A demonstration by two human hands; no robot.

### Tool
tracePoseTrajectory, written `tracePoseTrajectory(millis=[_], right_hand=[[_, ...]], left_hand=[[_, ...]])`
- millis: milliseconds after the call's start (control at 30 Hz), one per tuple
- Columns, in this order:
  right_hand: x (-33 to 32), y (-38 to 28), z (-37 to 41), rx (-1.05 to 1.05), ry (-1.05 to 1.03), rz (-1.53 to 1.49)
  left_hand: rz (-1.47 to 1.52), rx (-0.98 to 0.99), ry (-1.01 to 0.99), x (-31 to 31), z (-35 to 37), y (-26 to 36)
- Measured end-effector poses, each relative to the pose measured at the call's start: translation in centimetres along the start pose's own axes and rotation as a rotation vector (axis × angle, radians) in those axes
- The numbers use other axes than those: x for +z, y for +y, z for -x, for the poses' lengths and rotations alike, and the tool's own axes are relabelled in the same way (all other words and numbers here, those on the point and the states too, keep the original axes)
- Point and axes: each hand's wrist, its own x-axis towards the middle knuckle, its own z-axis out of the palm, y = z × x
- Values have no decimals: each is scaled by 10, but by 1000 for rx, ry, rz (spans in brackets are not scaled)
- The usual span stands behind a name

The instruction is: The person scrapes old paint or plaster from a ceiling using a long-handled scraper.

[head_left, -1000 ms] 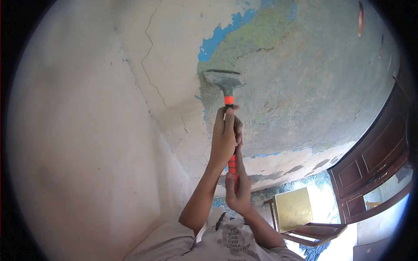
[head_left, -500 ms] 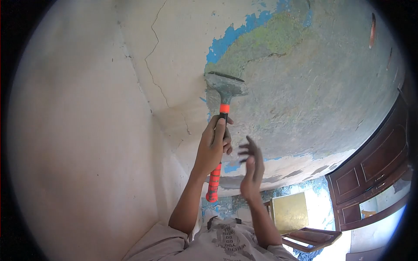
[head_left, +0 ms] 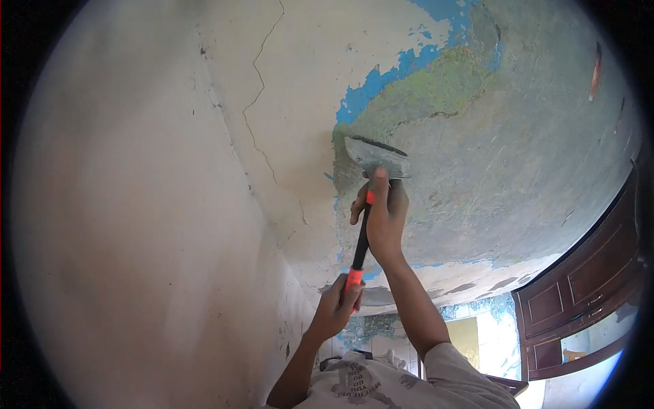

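A long-handled scraper (head_left: pixel 378 158) with a wide grey metal head and a black and orange-red handle lies against the wall in the head view. My right hand (head_left: pixel 387 218) is closed around the upper handle, just below the head, thumb reaching up to the metal. Lower down, my left hand (head_left: pixel 335 307) wraps the orange-red grip end. The blade edge is beside the border between cream paint and the bare grey patch (head_left: pixel 477 177); whether it touches cannot be told. Above it are a green patch (head_left: pixel 422 92) and a strip of blue paint (head_left: pixel 371 92).
A cracked cream wall (head_left: pixel 225 41) meets another wall surface at a corner on the left. Dark brown wooden cabinets (head_left: pixel 569 273) stand at the right. A yellowish panel (head_left: pixel 463 344) is at the lower right, close to my sleeve.
My right hand, open in the air before, now grips the scraper near its head. My left hand has slid down to the handle's end. The scraper appears lower, more tilted.
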Motion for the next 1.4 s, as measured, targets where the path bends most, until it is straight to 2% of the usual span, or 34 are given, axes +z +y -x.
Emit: tracePoseTrajectory(millis=[100,133,233,267,333,433,500,633,733,800,900,1000,1100,1233,1300,1400], right_hand=[[11,15,-1,125,-30,-47],[15,19,2,158,6,-137],[20,28,-2,196,37,-158],[21,26,-4,191,26,-145],[23,16,-7,182,-1,-116],[27,-1,-15,65,11,-120],[29,7,-12,118,20,-202],[31,13,-5,174,4,-280],[30,-7,-17,110,-22,-293],[33,4,-14,146,20,-301],[32,12,-5,185,-11,-291],[32,8,-14,130,-31,-326],[31,-8,-29,85,-25,-364],[36,4,-16,175,54,-316],[32,8,-11,192,2,-338],[29,0,-17,177,-35,-378]], left_hand=[[255,-219,56,-6,24,13],[218,-241,124,-9,28,18],[-43,-168,254,-19,29,32],[-33,-129,299,-18,28,39],[19,-178,275,-20,24,55],[124,-216,269,-15,19,69],[91,-168,295,-12,20,66],[68,-194,315,-12,28,66],[21,-139,315,-12,18,67],[4,-130,329,-12,16,67],[62,-207,341,-16,27,63],[-15,-174,352,-12,19,68],[-43,-20,347,-11,2,74],[-60,-74,358,-14,13,64],[-36,-163,357,-16,23,61],[-11,-124,342,-9,17,76]])
